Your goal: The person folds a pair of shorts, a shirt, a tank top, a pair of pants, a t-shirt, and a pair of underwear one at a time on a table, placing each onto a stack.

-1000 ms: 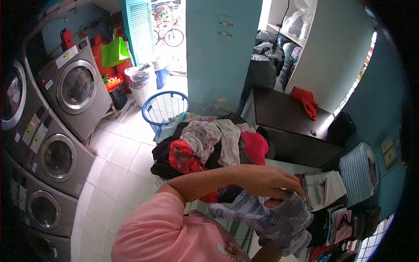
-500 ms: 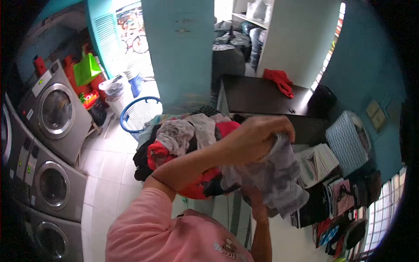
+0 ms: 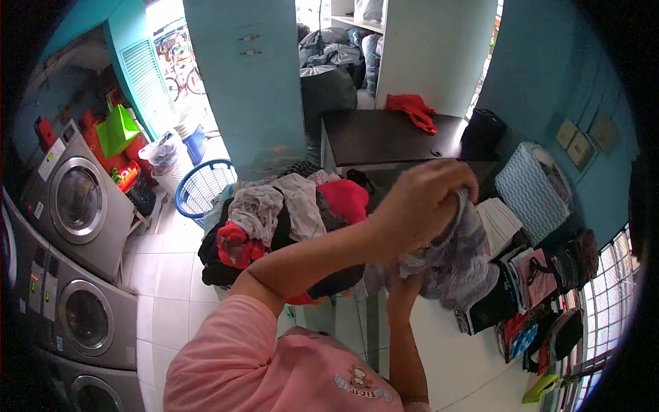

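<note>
Hands: two; through the head view I see both, toward 3 and 4 o'clock.
Left hand: fingers curled, grasping the upper edge of the garment.
Right hand: at the garment's lower left side; its fingers are hidden, so I cannot tell how they close.
Grey garment: one, slightly blurred, hanging from my left hand at 4 o'clock.
Clothes heap: one, mixed white, black, red and pink, at 10 o'clock.
Large blue basket: one, just beside the heap.
Dark counter: one, at 1 o'clock, with one red cloth on it.
Chevron-patterned bag: one, at 3 o'clock.
Round-door machines: three clearly seen, between 8 and 9 o'clock, plus a sliver of another.
</note>
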`<state>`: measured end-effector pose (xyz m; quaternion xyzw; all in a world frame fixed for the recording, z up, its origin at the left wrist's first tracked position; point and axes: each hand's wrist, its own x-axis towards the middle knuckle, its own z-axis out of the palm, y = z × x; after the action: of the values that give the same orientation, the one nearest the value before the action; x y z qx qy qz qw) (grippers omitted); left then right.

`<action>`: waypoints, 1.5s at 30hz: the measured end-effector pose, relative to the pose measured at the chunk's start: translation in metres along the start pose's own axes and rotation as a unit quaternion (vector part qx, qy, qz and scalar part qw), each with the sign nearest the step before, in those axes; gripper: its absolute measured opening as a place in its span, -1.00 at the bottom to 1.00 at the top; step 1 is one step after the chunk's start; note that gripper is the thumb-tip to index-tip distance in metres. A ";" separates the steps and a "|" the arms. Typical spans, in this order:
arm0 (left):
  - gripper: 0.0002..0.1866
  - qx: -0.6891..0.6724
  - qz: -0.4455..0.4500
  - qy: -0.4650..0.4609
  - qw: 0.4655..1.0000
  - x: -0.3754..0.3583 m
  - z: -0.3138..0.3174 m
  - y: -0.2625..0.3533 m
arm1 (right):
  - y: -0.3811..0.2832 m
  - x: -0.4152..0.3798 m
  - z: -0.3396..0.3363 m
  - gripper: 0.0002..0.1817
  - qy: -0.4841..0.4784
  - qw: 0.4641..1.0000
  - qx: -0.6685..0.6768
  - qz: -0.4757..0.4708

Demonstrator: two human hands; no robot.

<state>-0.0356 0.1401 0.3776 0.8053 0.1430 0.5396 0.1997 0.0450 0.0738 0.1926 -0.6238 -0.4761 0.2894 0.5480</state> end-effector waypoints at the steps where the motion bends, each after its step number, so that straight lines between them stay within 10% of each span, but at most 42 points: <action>1: -0.82 0.040 0.012 0.020 0.999 0.003 -0.005 -0.004 | -0.003 0.001 -0.003 -0.65 0.018 0.987 0.157 0.016; 2: -0.83 0.109 0.007 0.042 0.993 0.005 -0.013 -0.009 | -0.009 0.001 -0.009 -0.68 0.037 0.949 0.311 0.032; 6: -0.82 0.321 -0.004 0.114 0.940 0.009 -0.043 -0.063 | 0.022 0.017 -0.079 -0.64 -0.209 0.977 -0.032 0.019; 9: -0.79 0.339 0.053 0.033 0.939 0.007 -0.062 -0.100 | -0.002 0.024 -0.114 -0.68 -0.213 0.976 -0.005 0.043; 12: -0.80 0.192 -0.039 0.009 0.981 0.008 -0.061 -0.089 | 0.009 0.034 -0.155 -0.67 -0.268 0.943 0.194 0.044; 15: -0.78 0.128 -0.088 -0.032 0.987 0.011 -0.056 -0.084 | 0.080 0.028 -0.150 -0.58 -0.052 0.887 0.458 0.025; 17: -0.78 0.088 -0.140 -0.056 0.985 0.011 -0.049 -0.083 | 0.232 0.068 -0.163 -0.48 -0.281 0.947 0.136 0.072; 18: -0.78 0.075 -0.180 -0.055 0.979 0.008 -0.047 -0.082 | 0.190 -0.002 -0.120 -0.48 -0.272 0.949 0.136 0.077; 19: -0.78 0.065 -0.222 -0.054 0.971 0.005 -0.045 -0.081 | 0.134 -0.021 -0.106 -0.39 -0.178 0.852 0.472 0.140; 20: -0.78 0.065 -0.225 -0.061 0.970 0.002 -0.043 -0.081 | 0.076 -0.025 -0.093 -0.29 -0.059 0.638 0.746 0.182; 24: -0.79 0.047 -0.298 -0.097 0.949 0.001 -0.033 -0.072 | 0.084 -0.035 -0.098 -0.25 -0.126 0.691 0.694 0.156; 26: -0.80 0.042 -0.327 -0.103 0.939 0.002 -0.029 -0.071 | 0.084 -0.027 -0.109 -0.26 -0.145 0.835 0.507 0.160; 30: -0.80 -0.016 -0.246 -0.108 0.963 -0.002 -0.023 -0.071 | 0.074 -0.037 -0.109 -0.27 -0.170 0.784 0.575 0.162; 32: -0.80 -0.047 -0.233 -0.101 0.966 -0.003 -0.020 -0.063 | 0.078 -0.060 -0.085 -0.24 -0.093 0.612 0.707 0.341; 36: -0.78 -0.099 -0.196 -0.115 0.969 -0.003 -0.013 -0.063 | 0.096 -0.059 -0.042 -0.20 -0.187 0.654 0.686 0.259; 45: -0.78 -0.119 -0.265 -0.101 0.951 -0.011 -0.011 -0.083 | 0.072 -0.037 -0.064 -0.63 0.016 0.778 0.600 0.185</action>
<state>-0.0508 0.2102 0.3329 0.7592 0.2651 0.3959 0.4435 0.1076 0.0175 0.1326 -0.2492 -0.0722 0.6023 0.7549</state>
